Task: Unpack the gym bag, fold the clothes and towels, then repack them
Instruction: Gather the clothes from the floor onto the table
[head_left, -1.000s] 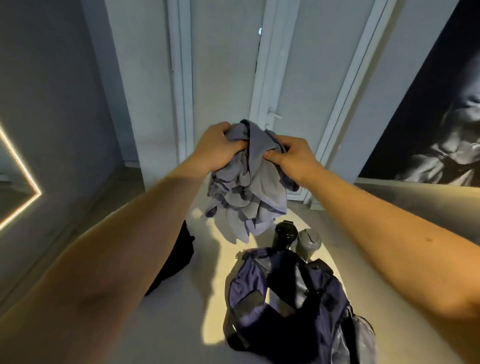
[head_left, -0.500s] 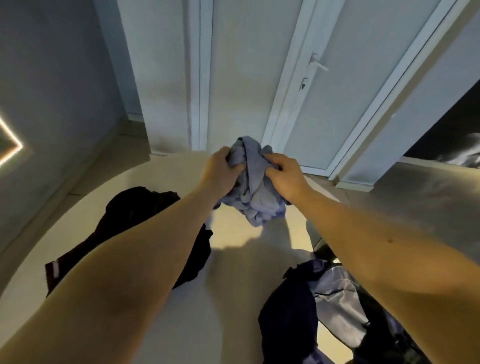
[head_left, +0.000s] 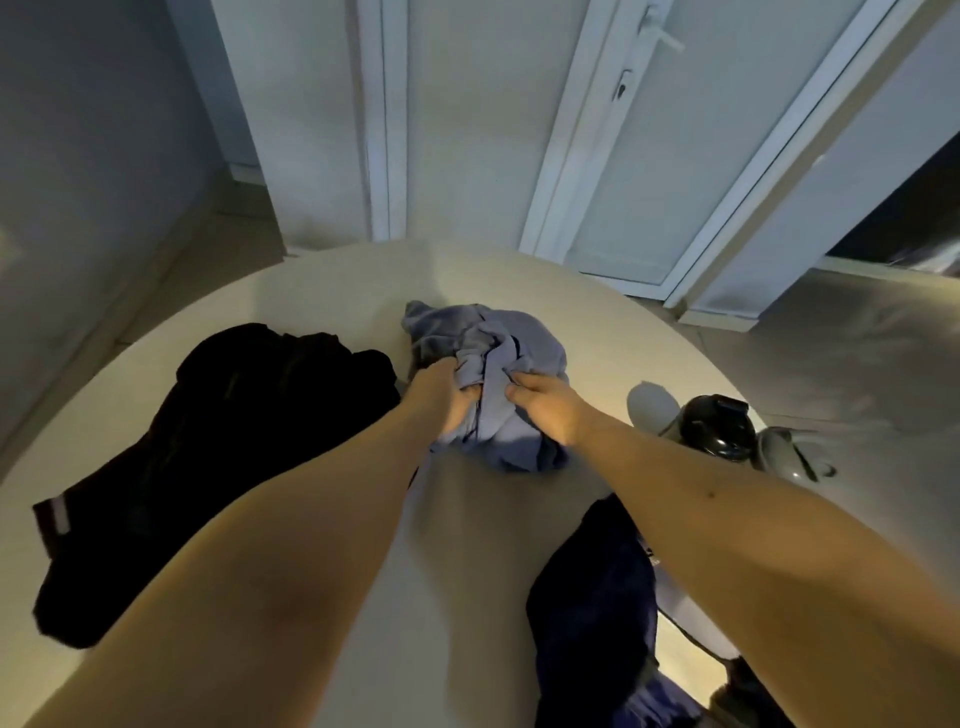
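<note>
Blue cloth (head_left: 498, 343): bunched in a crumpled heap toward the far middle of the tabletop (head_left: 322, 291), resting on it, not folded at all.
Left hand (head_left: 449, 400): fingers curled into the near side of the heap, clamped on a wad of fabric.
Right hand (head_left: 545, 410): same deal just beside it, fingers dug in and pinching a fold.
Black garment (head_left: 234, 441): sprawled loose along the left edge, just as unfolded (the pale stripe at one end makes me think trousers, but can't swear to it).
Bag (head_left: 592, 613): dark navy, slumped at the near right edge. Can't see inside, so no idea what's left in there.
Bottles (head_left: 719, 426): a black one and a grey one lying at the right edge, well apart from the cloth.
Done so far: I'd say unpacking is at least partly through, with two clothing items and the bottles out.
Left to do: pretty much everything else. Nothing folded, nothing repacked. My guess is the blue cloth gets spread flat next, then folded.
</note>
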